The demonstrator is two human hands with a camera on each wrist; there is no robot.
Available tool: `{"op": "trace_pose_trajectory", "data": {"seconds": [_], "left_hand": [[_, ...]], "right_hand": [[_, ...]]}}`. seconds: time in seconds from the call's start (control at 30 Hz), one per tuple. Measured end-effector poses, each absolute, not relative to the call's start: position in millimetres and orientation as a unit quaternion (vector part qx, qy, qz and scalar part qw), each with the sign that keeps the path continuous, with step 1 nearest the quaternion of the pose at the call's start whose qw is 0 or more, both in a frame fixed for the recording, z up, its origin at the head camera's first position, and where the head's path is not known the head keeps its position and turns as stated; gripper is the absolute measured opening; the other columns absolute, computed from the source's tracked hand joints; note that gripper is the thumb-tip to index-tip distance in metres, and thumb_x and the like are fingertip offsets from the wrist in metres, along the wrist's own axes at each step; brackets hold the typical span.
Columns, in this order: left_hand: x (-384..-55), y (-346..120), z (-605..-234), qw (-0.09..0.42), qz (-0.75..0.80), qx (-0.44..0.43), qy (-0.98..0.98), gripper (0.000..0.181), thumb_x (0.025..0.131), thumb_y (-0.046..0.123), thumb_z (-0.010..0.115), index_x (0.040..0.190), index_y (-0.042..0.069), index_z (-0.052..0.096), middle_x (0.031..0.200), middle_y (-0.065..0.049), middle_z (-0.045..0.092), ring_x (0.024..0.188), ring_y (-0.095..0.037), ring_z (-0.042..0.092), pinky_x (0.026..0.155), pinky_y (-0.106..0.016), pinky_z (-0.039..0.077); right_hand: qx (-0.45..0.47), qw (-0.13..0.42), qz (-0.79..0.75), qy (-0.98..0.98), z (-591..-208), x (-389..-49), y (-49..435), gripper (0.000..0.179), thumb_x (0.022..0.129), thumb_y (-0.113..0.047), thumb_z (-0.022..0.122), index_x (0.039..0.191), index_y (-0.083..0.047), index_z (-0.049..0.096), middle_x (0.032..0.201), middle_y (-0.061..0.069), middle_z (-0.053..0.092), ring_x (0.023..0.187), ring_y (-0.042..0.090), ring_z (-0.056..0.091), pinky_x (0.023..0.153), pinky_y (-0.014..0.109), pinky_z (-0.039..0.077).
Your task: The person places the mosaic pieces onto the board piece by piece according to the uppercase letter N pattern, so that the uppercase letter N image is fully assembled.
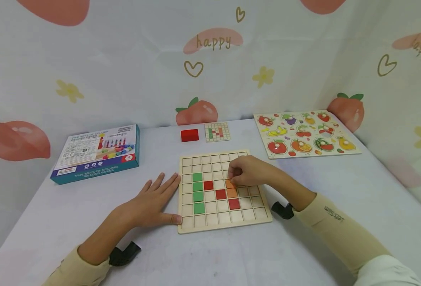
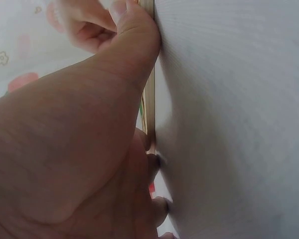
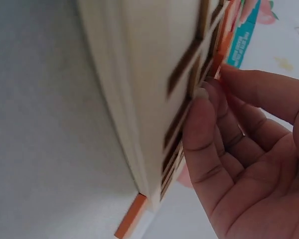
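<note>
A square wooden grid board (image 1: 215, 220) lies on the table, with a column of green tiles (image 1: 197, 196), red tiles (image 1: 220, 194) on a diagonal and two orange tiles (image 1: 232, 193). My right hand (image 1: 250, 171) is over the board's right half, its fingers curled and the tips pinching at the upper orange tile (image 1: 230, 184). In the right wrist view, thumb and finger meet close to the board's surface. My left hand (image 1: 153, 202) lies palm down with fingers spread, thumb and fingertips at the board's left edge. The right wrist view also shows an orange piece (image 3: 131, 216) beside the board.
Behind the board are a red block (image 1: 190, 135) and a small pattern card (image 1: 217, 132). A beaded-box game carton (image 1: 97, 153) lies at the left, and a fruit puzzle board (image 1: 303, 137) at the back right. A patterned cloth (image 1: 142, 51) hangs behind the table.
</note>
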State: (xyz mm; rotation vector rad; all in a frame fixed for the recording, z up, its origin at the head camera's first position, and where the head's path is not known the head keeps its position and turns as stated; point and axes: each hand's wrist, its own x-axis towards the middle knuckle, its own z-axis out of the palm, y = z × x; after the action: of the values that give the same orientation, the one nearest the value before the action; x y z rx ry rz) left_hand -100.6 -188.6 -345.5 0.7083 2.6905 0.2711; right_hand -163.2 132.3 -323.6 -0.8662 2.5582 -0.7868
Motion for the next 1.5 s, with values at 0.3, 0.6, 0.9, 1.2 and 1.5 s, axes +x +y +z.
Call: {"op": "trace_pose_trajectory", "data": {"seconds": [0.3, 0.6, 0.9, 1.2, 1.5], "left_hand": [[-101, -188, -346, 0.178, 0.089, 0.245, 0.949, 0.120, 0.075, 0.082, 0.059, 0.162, 0.014, 0.012, 0.168, -0.006, 0.007, 0.151, -0.042, -0.004, 0.115, -0.066, 0.001], [-99, -188, -345, 0.179, 0.101, 0.246, 0.947, 0.119, 0.077, 0.079, 0.061, 0.162, 0.012, 0.013, 0.168, -0.008, 0.009, 0.150, -0.044, -0.002, 0.114, -0.067, 0.003], [-100, -188, -346, 0.178, 0.093, 0.247, 0.948, 0.119, 0.077, 0.080, 0.059, 0.162, 0.013, 0.012, 0.168, -0.007, 0.008, 0.150, -0.043, -0.003, 0.114, -0.067, 0.002], [-101, -187, -345, 0.179, 0.094, 0.247, 0.948, 0.119, 0.077, 0.079, 0.060, 0.162, 0.013, 0.012, 0.168, -0.008, 0.008, 0.150, -0.043, -0.002, 0.114, -0.067, 0.002], [-100, -188, -346, 0.172, 0.097, 0.248, 0.948, 0.118, 0.077, 0.079, 0.061, 0.162, 0.012, 0.013, 0.168, -0.009, 0.009, 0.150, -0.044, -0.001, 0.114, -0.068, 0.003]], "right_hand": [[-0.279, 0.204, -0.289, 0.893, -323, -158, 133, 0.011, 0.091, -0.008, 0.074, 0.084, -0.011, 0.067, 0.076, -0.002, 0.059, 0.074, 0.014, 0.054, 0.067, 0.028, 0.048], [-0.275, 0.188, -0.271, 0.903, -325, -157, 129, 0.013, 0.090, -0.005, 0.074, 0.081, -0.011, 0.066, 0.075, -0.003, 0.058, 0.072, 0.013, 0.053, 0.066, 0.027, 0.046], [-0.294, 0.194, -0.290, 0.890, -325, -155, 144, 0.006, 0.091, -0.010, 0.074, 0.088, -0.012, 0.070, 0.080, -0.006, 0.063, 0.076, 0.013, 0.057, 0.073, 0.029, 0.051], [-0.260, 0.148, -0.289, 0.909, -311, -162, 176, 0.004, 0.092, -0.009, 0.071, 0.097, -0.007, 0.072, 0.084, -0.002, 0.065, 0.080, 0.018, 0.058, 0.073, 0.033, 0.051], [-0.191, 0.099, -0.261, 0.941, -304, -170, 196, 0.007, 0.090, -0.007, 0.071, 0.097, -0.004, 0.071, 0.085, 0.002, 0.066, 0.080, 0.021, 0.058, 0.069, 0.034, 0.049]]}}
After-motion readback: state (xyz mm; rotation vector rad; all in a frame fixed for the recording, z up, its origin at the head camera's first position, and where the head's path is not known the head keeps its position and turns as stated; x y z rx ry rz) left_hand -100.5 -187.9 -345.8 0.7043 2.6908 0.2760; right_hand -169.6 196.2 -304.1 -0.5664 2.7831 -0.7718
